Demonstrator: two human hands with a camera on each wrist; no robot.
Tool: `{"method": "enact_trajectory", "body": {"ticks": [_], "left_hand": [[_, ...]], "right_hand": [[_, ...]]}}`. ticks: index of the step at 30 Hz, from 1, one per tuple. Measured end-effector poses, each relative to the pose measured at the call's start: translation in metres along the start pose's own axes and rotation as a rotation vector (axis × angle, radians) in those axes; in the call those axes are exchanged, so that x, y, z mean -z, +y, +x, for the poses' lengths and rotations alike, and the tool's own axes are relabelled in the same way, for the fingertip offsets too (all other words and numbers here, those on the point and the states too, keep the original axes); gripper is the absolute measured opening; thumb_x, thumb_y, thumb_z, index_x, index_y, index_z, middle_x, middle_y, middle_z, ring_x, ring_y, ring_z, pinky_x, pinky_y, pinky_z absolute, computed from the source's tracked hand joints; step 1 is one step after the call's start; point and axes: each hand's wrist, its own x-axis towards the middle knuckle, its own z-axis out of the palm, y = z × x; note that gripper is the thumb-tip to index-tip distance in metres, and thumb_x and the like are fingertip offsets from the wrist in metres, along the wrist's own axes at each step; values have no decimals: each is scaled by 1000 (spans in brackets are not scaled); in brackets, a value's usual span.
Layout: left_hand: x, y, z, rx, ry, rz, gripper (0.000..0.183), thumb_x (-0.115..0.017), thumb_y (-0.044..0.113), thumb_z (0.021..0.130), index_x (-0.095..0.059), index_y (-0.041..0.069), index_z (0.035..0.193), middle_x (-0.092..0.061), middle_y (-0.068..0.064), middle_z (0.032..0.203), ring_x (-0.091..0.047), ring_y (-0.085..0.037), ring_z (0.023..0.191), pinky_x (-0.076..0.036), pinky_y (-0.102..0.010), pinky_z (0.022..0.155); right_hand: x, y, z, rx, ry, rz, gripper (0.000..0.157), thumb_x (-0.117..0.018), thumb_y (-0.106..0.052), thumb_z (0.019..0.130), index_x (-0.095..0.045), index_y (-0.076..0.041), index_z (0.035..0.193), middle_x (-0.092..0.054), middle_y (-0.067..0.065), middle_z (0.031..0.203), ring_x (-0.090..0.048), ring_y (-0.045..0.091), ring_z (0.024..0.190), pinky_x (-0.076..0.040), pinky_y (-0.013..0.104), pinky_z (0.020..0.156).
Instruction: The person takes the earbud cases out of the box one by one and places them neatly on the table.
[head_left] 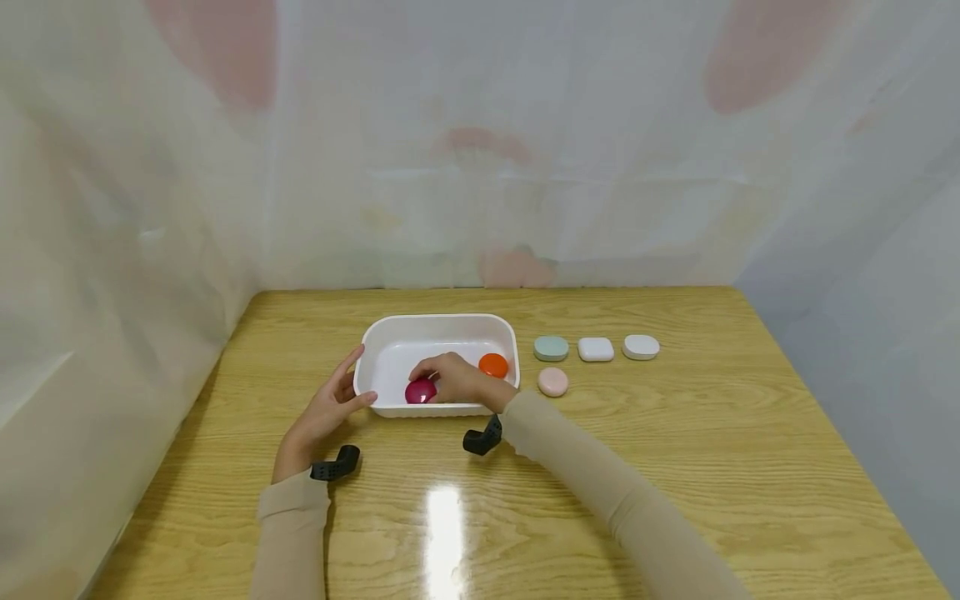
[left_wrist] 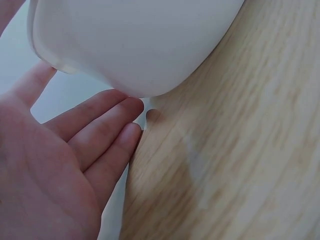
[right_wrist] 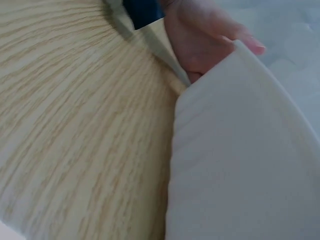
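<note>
A white rectangular tub (head_left: 401, 329) stands on the table. My left hand (head_left: 330, 408) is at its left end, the thumb at the front rim and the extended fingers against the outer side; the left wrist view shows these fingertips (left_wrist: 132, 102) right at the wall. My right hand (head_left: 457, 379) reaches over the front rim into the tub, its bent fingers holding a glossy magenta rounded piece (head_left: 420, 392), like a soap bar, by its right side. Right of that hand, inside the tub, lies an orange rounded piece (head_left: 492, 364). The front wall hides part of the magenta piece.
Right of the tub, a pale green oval piece (head_left: 551, 348), a white rounded-rectangular one (head_left: 596, 349) and a white oval one (head_left: 641, 347) form a row. A pink round piece (head_left: 553, 382) lies nearer me. Behind the wooden table (head_left: 675, 467) hangs a pale sheet (head_left: 615, 200).
</note>
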Motion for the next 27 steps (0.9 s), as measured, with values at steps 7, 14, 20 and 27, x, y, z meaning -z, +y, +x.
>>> {"method": "enact_trajectory", "body": {"ticks": [7, 14, 20, 27], "left_hand": [[1, -2, 1, 6, -5, -1, 81, -61, 20, 89, -9, 38, 148, -35, -25, 145, -51, 3, 109, -44, -11, 86], [2, -5, 2, -3, -16, -19, 80, -60, 18, 90, -8, 38, 148, -33, -26, 146, -52, 8, 106, -44, -11, 85], [1, -4, 2, -8, -11, -25, 81, -61, 17, 89, -9, 37, 148, -35, -26, 145, -52, 9, 106, -44, -11, 85], [0, -2, 1, 10, -6, -28, 81, -61, 19, 89, -8, 39, 147, -30, -23, 148, -50, 11, 107, -44, -11, 86]], "right_hand": [[3, 1, -2, 11, 49, 42, 43, -75, -4, 74, -61, -4, 114, -65, 11, 116, -60, 23, 105, -50, 28, 92], [7, 3, -1, 11, 78, 101, 46, -77, -7, 73, -61, -6, 116, -64, 10, 118, -59, 21, 106, -49, 25, 93], [13, -3, -8, 50, 112, 109, 47, -76, -7, 74, -59, -2, 118, -64, 13, 118, -59, 23, 107, -49, 30, 95], [20, -12, -19, 105, 164, 129, 47, -75, -6, 74, -59, 0, 117, -64, 15, 117, -60, 25, 108, -50, 32, 94]]}}
